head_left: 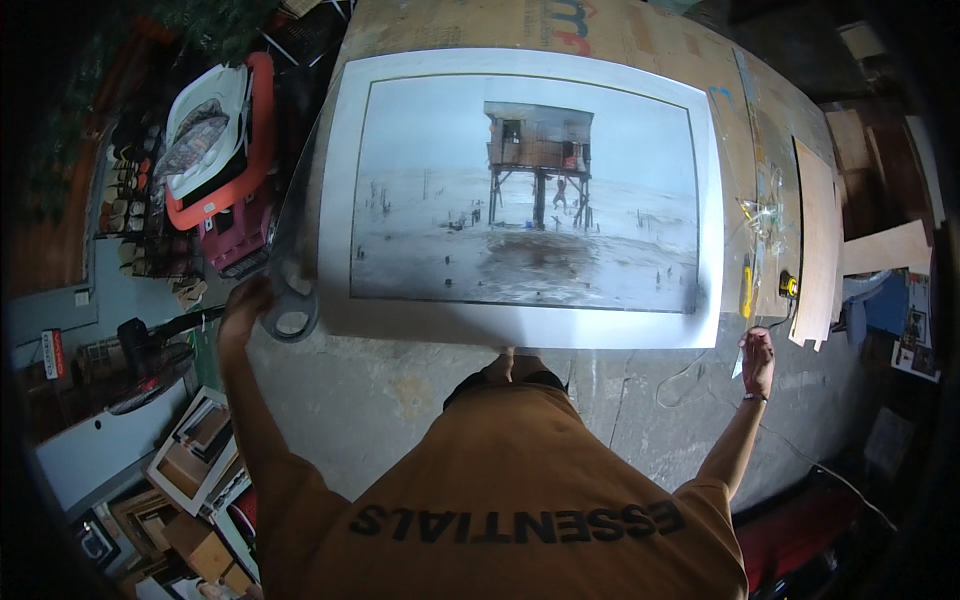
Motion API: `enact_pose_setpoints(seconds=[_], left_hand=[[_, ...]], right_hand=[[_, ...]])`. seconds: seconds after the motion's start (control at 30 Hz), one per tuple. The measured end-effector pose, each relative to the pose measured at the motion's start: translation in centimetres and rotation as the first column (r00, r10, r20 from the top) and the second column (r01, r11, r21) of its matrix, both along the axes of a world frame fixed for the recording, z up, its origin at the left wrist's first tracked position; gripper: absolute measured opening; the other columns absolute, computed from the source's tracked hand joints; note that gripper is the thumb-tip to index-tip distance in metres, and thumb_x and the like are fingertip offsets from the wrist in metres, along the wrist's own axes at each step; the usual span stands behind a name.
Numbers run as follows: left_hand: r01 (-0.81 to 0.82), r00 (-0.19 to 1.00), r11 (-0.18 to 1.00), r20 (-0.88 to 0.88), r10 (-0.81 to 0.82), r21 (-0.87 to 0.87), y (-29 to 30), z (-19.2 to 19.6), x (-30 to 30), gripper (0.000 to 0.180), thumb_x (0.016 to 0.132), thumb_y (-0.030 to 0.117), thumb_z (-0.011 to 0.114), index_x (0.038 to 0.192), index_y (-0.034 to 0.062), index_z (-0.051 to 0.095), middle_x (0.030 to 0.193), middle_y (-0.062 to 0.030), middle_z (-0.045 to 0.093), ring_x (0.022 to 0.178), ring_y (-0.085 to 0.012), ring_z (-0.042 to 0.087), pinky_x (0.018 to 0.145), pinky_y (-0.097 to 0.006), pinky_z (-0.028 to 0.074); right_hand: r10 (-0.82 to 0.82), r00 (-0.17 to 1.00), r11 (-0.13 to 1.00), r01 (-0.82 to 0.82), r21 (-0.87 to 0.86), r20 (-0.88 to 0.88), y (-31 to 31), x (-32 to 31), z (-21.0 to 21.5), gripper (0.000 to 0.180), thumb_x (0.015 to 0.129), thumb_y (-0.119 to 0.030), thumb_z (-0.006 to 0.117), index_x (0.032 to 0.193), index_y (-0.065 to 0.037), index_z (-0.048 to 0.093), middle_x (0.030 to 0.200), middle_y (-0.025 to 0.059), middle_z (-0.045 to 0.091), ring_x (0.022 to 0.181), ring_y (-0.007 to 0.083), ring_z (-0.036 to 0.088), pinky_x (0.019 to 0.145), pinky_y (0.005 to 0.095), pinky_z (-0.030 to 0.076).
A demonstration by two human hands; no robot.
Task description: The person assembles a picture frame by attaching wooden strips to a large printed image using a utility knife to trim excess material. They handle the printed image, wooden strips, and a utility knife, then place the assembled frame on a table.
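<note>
A large print (525, 265) of a stilt hut over water, with a broad white border, lies flat on the cardboard-topped work table in front of me. By its near left corner, my left hand (246, 308) is closed at the side of a grey ring (293, 318) that looks like a roll of tape. Its fingertips are dark and partly hidden. Off the near right corner, my right hand (759, 362) has its fingers curled together, with a small pale pointed piece (740, 362) showing beside them.
A yellow utility knife (747, 287) and a yellow-black tape measure (789, 286) lie right of the print, near crumpled clear film (765, 217) and a wooden board (815, 240). At left are an orange-rimmed carrier (262, 140), a black fan (150, 365) and stacked frames (190, 450).
</note>
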State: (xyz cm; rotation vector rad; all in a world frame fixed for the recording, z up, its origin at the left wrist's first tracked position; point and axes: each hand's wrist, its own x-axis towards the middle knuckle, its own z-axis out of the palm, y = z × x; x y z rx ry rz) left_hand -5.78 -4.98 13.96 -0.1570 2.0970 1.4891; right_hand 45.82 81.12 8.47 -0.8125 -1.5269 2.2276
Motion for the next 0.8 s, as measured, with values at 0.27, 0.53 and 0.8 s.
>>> enact_pose_setpoints(seconds=[0.27, 0.53, 0.8], left_hand=[[0.059, 0.998, 0.998, 0.032, -0.059, 0.003, -0.7, -0.3, -0.7, 0.02, 0.096, 0.022, 0.065, 0.107, 0.0046, 0.064, 0.086, -0.0002, 0.062, 0.072, -0.01, 0.056, 0.066, -0.026, 0.043], [-0.066, 0.997, 0.994, 0.043, 0.063, 0.083, 0.0, -0.5, 0.0, 0.025, 0.095, 0.019, 0.066, 0.112, 0.0021, 0.063, 0.089, -0.0024, 0.064, 0.074, -0.0124, 0.059, 0.068, -0.027, 0.045], [-0.042, 0.999, 0.999, 0.016, 0.042, 0.019, 0.6, 0.1, 0.8, 0.025, 0.095, 0.017, 0.066, 0.114, 0.0012, 0.062, 0.091, -0.003, 0.065, 0.076, -0.0115, 0.059, 0.068, -0.027, 0.046]], right_hand=[[-0.164, 0.98, 0.986, 0.159, -0.048, -0.116, -0.3, -0.8, 1.4, 0.049, 0.102, -0.041, 0.038, 0.107, 0.001, 0.062, 0.098, 0.0144, 0.064, 0.091, 0.028, 0.06, 0.087, 0.0382, 0.047], [-0.263, 0.95, 0.963, 0.248, -0.106, -0.166, -0.5, -1.3, 2.7, 0.049, 0.103, -0.039, 0.036, 0.104, 0.003, 0.062, 0.097, 0.0164, 0.065, 0.091, 0.0293, 0.061, 0.088, 0.0381, 0.047], [-0.296, 0.935, 0.955, 0.289, -0.063, -0.197, 1.1, -2.6, 2.8, 0.05, 0.103, -0.039, 0.037, 0.106, 0.004, 0.062, 0.1, 0.0171, 0.065, 0.094, 0.0301, 0.06, 0.089, 0.0392, 0.047]])
